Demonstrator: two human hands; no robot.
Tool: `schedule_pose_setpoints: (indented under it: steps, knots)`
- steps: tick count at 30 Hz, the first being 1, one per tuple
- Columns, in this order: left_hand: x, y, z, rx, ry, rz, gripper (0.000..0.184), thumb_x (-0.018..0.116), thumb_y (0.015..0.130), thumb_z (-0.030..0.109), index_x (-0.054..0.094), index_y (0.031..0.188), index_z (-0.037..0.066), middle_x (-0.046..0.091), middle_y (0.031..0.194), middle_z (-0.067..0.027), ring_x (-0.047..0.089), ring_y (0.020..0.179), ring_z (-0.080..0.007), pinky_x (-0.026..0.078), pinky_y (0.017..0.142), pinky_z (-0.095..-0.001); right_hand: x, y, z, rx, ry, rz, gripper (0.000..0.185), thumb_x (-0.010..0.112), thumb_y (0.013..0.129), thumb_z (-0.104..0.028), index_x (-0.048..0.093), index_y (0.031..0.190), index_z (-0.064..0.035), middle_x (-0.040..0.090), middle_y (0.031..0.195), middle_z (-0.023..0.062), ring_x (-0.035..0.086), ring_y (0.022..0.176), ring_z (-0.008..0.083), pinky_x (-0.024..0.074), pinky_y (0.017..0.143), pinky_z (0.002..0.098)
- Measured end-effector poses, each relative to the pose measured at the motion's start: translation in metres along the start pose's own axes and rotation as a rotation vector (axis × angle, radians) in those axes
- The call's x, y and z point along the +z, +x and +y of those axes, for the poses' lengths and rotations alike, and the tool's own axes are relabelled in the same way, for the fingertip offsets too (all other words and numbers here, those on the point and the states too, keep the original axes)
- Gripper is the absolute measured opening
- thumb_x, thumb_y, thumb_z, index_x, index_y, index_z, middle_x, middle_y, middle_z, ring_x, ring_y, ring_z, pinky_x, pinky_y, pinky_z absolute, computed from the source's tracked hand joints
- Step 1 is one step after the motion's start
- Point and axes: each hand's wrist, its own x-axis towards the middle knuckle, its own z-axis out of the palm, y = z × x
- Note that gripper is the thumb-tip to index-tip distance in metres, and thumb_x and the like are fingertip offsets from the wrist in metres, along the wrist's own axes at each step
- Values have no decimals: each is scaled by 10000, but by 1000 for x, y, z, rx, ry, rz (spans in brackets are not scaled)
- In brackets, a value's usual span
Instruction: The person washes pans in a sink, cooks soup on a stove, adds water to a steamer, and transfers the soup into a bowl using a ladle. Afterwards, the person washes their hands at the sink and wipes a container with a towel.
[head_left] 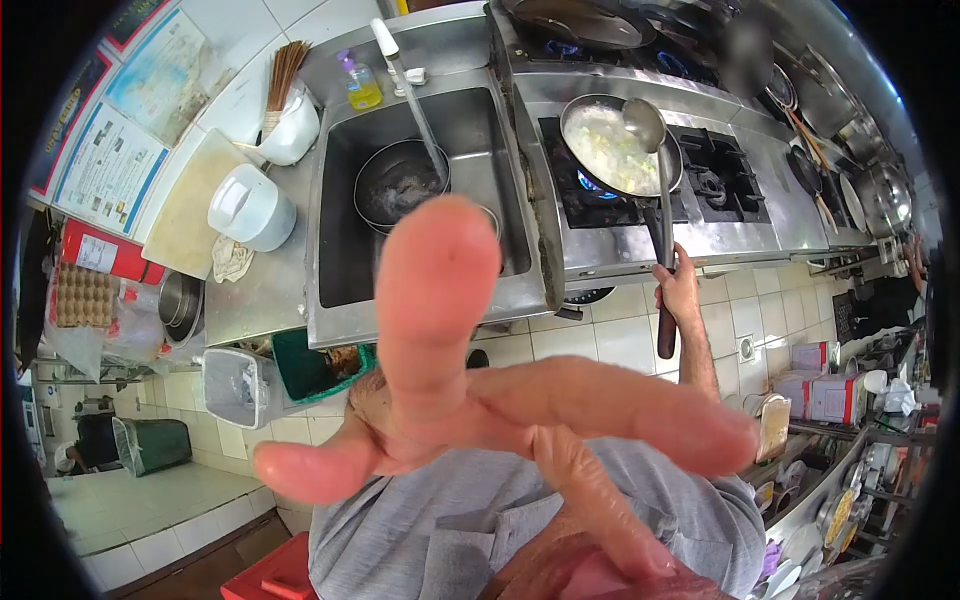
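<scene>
Close to the camera, my left hand [460,400] has its fingers spread, with nothing held in it. It hides part of the sink and of the grey shirt. At the right, my right hand [682,290] is wrapped round the handles of a frying pan [667,235] and a ladle [644,125]. The pan sits over a lit burner [598,186] and holds a whitish, bubbling food [608,150]. The ladle's bowl rests at the pan's right inner side.
Left of the stove, a steel sink [345,270] holds a dark pan [400,185] under a running tap [420,110]. A white tub [252,208], soap bottle [360,82] and cutting board [190,200] stand farther left. More burners [715,180] are at the right.
</scene>
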Motion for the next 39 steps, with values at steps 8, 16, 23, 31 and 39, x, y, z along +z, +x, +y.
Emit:
schedule_pose_setpoints:
  steps: [8, 16, 23, 31, 39]
  knots:
    - [-44, -54, 20, -213, 940, 354, 750, 517, 836, 464, 118, 1384, 141, 406, 1274, -210, 518, 1040, -368, 344, 937, -470, -22, 4, 2, -69, -294, 38, 576, 544, 769, -41, 314, 1295, 10, 587, 760, 183, 574, 523, 230, 473, 487, 353]
    - [-82, -227, -11, -1113, 813, 915, 443, 603, 835, 182, 439, 1218, 30, 576, 992, -66, 560, 837, -125, 450, 730, -252, -28, 51, 17, -260, -608, 69, 567, 556, 747, -56, 351, 1275, -30, 567, 992, 272, 537, 963, 411, 430, 823, 447]
    - [-89, -342, 22, -1540, 671, 875, 406, 569, 853, 224, 465, 1186, 16, 590, 895, -65, 564, 702, -126, 463, 664, -250, -55, 29, -1, -271, -655, -67, 555, 560, 752, -39, 380, 1275, -92, 578, 1001, 239, 560, 934, 373, 446, 802, 427]
    - [-52, -483, 97, -1624, 813, 1595, 331, 548, 822, 312, 573, 1034, 59, 601, 828, -58, 566, 589, -138, 437, 522, -251, -53, 19, 22, -91, -370, 83, 555, 565, 759, -48, 365, 1277, -24, 603, 768, 180, 595, 633, 260, 481, 567, 358]
    - [-40, -532, 94, -1679, 793, 1905, 336, 554, 802, 304, 540, 1045, 71, 590, 820, -46, 588, 595, -155, 421, 486, -291, -20, 6, 7, 246, 736, -153, 540, 572, 770, -40, 331, 1251, 9, 472, 580, 28, 451, 412, 100, 376, 328, 257]
